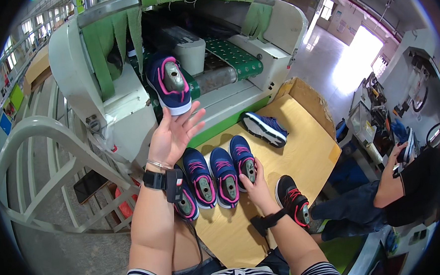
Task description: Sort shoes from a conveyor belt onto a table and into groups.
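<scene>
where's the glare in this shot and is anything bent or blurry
Head view: glare blows out the doorway at upper right and washes the floor beside it; the fisheye bends the grey railing and darkens the corners; the left hand, open below the navy and pink shoe on the green belt, looks sharp, as does the right hand on a shoe in the row.

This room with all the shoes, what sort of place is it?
Most likely a shoe factory floor. A conveyor machine with a green belt carries out a navy and pink shoe, more shoes sit in a row on a wooden table, and another worker sits nearby.
</scene>
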`<state>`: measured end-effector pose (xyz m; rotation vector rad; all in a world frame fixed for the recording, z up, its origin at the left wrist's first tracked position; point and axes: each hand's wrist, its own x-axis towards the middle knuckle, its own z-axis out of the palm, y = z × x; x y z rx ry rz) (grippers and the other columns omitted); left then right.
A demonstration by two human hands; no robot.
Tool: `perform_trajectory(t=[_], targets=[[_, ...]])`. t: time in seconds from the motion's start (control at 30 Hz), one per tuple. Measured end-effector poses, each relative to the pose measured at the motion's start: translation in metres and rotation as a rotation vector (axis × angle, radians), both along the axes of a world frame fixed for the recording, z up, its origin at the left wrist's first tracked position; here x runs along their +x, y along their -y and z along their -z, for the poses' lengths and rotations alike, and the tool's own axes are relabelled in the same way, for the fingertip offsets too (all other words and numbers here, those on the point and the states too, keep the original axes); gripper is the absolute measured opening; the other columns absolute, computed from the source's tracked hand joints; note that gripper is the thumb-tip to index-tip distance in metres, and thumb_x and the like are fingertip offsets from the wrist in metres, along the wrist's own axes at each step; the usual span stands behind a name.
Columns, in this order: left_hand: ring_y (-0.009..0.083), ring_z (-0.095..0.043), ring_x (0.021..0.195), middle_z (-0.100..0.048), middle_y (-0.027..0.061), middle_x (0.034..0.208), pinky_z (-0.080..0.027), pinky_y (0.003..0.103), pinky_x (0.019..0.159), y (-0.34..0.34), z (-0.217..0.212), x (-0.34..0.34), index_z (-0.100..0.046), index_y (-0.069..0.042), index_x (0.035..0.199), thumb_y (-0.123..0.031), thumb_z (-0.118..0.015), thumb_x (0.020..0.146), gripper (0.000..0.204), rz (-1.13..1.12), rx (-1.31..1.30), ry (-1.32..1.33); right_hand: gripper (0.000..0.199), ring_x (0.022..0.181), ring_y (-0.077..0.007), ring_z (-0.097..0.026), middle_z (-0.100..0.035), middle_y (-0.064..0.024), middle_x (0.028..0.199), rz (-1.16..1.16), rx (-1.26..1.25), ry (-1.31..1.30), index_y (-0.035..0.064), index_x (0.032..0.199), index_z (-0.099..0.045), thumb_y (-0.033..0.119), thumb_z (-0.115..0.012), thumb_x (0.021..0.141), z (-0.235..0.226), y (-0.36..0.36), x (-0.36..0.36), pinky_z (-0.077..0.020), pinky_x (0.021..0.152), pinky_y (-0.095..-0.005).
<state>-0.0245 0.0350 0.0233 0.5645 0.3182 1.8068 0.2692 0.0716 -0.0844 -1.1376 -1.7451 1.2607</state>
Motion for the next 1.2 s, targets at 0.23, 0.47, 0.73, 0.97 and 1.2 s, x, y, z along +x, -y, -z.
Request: perform_trajectory(t=[0.23,0.47,0.73,0.97,1.2], targets=[[0.0331,-0.054,0.127,-0.048,0.0202,0.146,-0.046,0.044,0.104,0.027,0.002,-0.004,-0.039,-0.003,0.147,-0.04,-0.035,0.107,0.055,0.023,-0.101,-0.019,0.051,0.128,-0.0224,-0.049,-0.052,-0.0135,0.138,0.253,0.036,-0.406,-0.0013,0.142,-0.045,0.013,-0.061,0.096,-0.088,-0.054,-0.01,-0.0383,0.109,-0.0333],[0.0267,-0.061,0.116,-0.061,0.0157,0.131,-0.049,0.039,0.097,0.029,0.003,-0.002,-0.051,-0.004,0.137,-0.026,-0.047,0.104,0.039,0.028,-0.289,-0.131,0.061,0.127,-0.0298,-0.053,-0.051,-0.022,0.141,0.006,0.815,-0.075,0.003,0.149,-0.038,0.015,-0.063,0.095,-0.216,-0.21,-0.137,-0.0404,0.107,-0.0363],[0.0218,-0.064,0.11,-0.065,0.013,0.122,-0.049,0.035,0.097,0.037,-0.001,0.003,-0.054,-0.004,0.133,-0.024,-0.051,0.103,0.036,-0.008,-0.359,-0.274,0.042,0.104,-0.0413,-0.063,-0.068,-0.0244,0.107,0.063,0.744,0.267,0.0059,0.132,-0.055,0.027,-0.057,0.095,-0.134,-0.276,-0.132,-0.0479,0.091,-0.0454],[0.0191,-0.064,0.109,-0.066,0.01,0.12,-0.048,0.032,0.095,0.033,0.003,0.006,-0.057,-0.006,0.129,-0.025,-0.054,0.101,0.034,0.006,-0.351,-0.332,0.062,0.119,-0.0434,-0.054,-0.056,-0.0215,0.13,0.632,0.348,0.797,0.002,0.117,-0.063,0.057,-0.061,0.088,0.023,-0.241,0.03,-0.0435,0.1,-0.0513],[0.018,-0.065,0.108,-0.067,0.0095,0.119,-0.049,0.032,0.094,0.038,0.009,0.006,-0.058,-0.007,0.129,-0.026,-0.054,0.102,0.033,-0.009,-0.367,-0.36,0.063,0.111,-0.0414,-0.054,-0.057,-0.0197,0.115,0.609,0.324,0.823,0.0038,0.112,-0.061,0.057,-0.074,0.08,-0.017,-0.155,0.027,-0.0422,0.097,-0.0505]])
